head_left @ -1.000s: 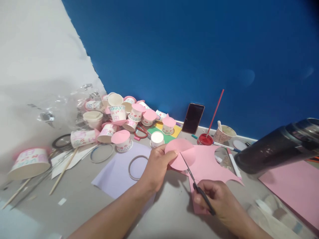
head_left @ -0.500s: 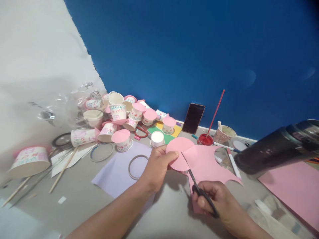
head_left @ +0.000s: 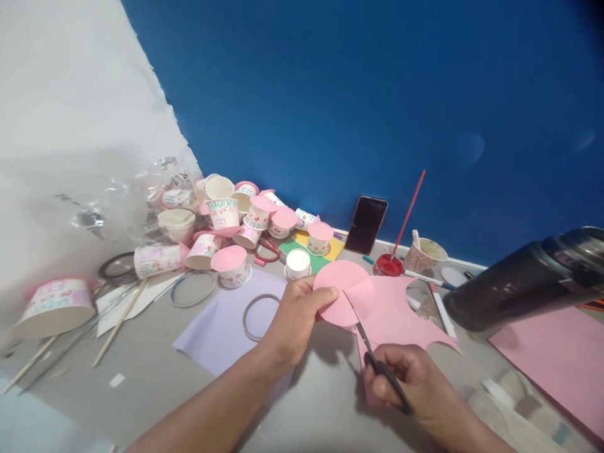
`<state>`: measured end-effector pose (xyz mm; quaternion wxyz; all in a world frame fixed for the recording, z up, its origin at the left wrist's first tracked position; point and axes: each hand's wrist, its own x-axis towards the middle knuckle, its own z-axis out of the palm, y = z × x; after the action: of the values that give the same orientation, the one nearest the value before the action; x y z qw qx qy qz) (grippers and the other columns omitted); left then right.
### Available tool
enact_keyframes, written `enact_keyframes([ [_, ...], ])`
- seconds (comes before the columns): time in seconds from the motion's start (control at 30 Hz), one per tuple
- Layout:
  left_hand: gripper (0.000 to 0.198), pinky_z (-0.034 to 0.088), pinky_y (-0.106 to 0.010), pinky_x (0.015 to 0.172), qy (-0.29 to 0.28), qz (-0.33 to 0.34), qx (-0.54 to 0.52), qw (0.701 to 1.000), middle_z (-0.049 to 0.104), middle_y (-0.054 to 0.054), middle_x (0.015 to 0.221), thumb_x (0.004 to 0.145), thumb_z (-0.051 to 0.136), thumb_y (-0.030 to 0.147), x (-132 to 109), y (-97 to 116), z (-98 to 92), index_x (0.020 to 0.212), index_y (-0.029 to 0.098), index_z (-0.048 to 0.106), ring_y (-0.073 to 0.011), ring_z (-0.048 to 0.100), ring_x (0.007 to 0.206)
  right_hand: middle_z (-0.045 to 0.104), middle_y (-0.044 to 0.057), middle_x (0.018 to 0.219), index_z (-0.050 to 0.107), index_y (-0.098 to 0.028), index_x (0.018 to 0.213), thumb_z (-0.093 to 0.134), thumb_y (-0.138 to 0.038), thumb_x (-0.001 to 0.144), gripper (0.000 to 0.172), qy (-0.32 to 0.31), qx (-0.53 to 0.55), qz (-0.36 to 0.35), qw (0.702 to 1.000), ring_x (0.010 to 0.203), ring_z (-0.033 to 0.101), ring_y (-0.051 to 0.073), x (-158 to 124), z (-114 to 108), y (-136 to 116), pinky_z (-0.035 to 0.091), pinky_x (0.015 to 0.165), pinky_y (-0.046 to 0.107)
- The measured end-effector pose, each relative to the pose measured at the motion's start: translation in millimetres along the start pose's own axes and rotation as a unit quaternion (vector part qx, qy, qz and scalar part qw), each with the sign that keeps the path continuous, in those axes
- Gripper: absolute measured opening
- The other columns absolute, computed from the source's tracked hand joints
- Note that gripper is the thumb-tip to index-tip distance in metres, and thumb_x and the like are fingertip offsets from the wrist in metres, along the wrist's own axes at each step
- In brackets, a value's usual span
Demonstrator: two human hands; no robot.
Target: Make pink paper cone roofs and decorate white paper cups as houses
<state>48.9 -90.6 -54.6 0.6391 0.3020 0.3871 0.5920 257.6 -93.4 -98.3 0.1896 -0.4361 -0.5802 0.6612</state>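
At the pink disc (head_left: pixel 338 277), left hand (head_left: pixel 299 314) pinches, right hand (head_left: pixel 419 380) curls round scissors (head_left: pixel 393 382).

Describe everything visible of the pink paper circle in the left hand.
The pink paper circle is a plain disc of what looks like coloured paper. The left hand's grip holds its left edge, thumb on top. The scissors lay a blade across it from the lower edge to near its middle. A faint line runs to its upper right; fold or cut, I cannot tell. Behind it in view is a larger pink sheet; whether they touch is unclear.
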Motion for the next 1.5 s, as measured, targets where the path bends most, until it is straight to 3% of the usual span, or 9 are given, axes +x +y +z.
enact_keyframes([
  [0.6, 0.025, 0.055, -0.032, 0.064, 0.000, -0.002, 0.008, 1.000, 0.077, -0.009, 0.077, 0.077, 0.074, 0.027, -1, 2, -0.2, 0.095, 0.009, 0.081, -0.0210, 0.069, 0.069, 0.056, -0.002, 0.055, 0.065, -0.016, 0.061, 0.080, -0.036, 0.065, 0.026, 0.064, -0.024, 0.021, 0.997, 0.054, 0.044, 0.011, -2, 5, -4, 0.041, 0.053, 0.024],
  [0.93, 0.023, 0.052, -0.029, 0.066, 0.001, 0.004, 0.001, 1.000, 0.076, -0.007, 0.074, 0.076, 0.075, 0.027, -3, 2, 1.4, 0.091, 0.011, 0.081, -0.0179, 0.066, 0.066, 0.056, -0.001, 0.060, 0.067, -0.016, 0.068, 0.078, -0.047, 0.071, 0.033, 0.020, -0.064, -0.024, 0.997, 0.059, 0.041, 0.012, -1, -2, 9, 0.032, 0.054, 0.025],
  [1.17, 0.022, 0.052, -0.030, 0.068, -0.009, -0.007, -0.012, 1.000, 0.076, -0.009, 0.075, 0.076, 0.075, 0.026, -6, 4, 2.1, 0.091, 0.011, 0.082, -0.0211, 0.069, 0.071, 0.054, -0.002, 0.060, 0.066, -0.016, 0.064, 0.078, -0.042, 0.067, 0.029, 0.044, -0.078, 0.002, 0.996, 0.060, 0.040, 0.013, -3, 1, -2, 0.033, 0.056, 0.026],
  [1.33, 0.021, 0.052, -0.031, 0.070, -0.012, -0.008, -0.011, 1.000, 0.075, -0.007, 0.074, 0.076, 0.074, 0.025, -6, 6, 2.8, 0.090, 0.012, 0.081, -0.0201, 0.068, 0.070, 0.056, -0.001, 0.061, 0.066, -0.017, 0.064, 0.076, -0.049, 0.068, 0.034, 0.048, -0.096, 0.001, 0.994, 0.061, 0.043, 0.013, -5, 2, -6, 0.035, 0.057, 0.026],
  [1.5, 0.016, 0.049, -0.028, 0.066, 0.029, 0.012, 0.038, 0.999, 0.071, -0.004, 0.070, 0.077, 0.074, 0.027, -6, 8, 1.1, 0.085, 0.014, 0.079, -0.0160, 0.061, 0.066, 0.055, -0.004, 0.059, 0.059, -0.019, 0.064, 0.070, -0.037, 0.073, 0.023, 0.051, -0.171, -0.010, 0.984, 0.059, 0.042, 0.012, -5, -2, -7, 0.033, 0.055, 0.024],
])
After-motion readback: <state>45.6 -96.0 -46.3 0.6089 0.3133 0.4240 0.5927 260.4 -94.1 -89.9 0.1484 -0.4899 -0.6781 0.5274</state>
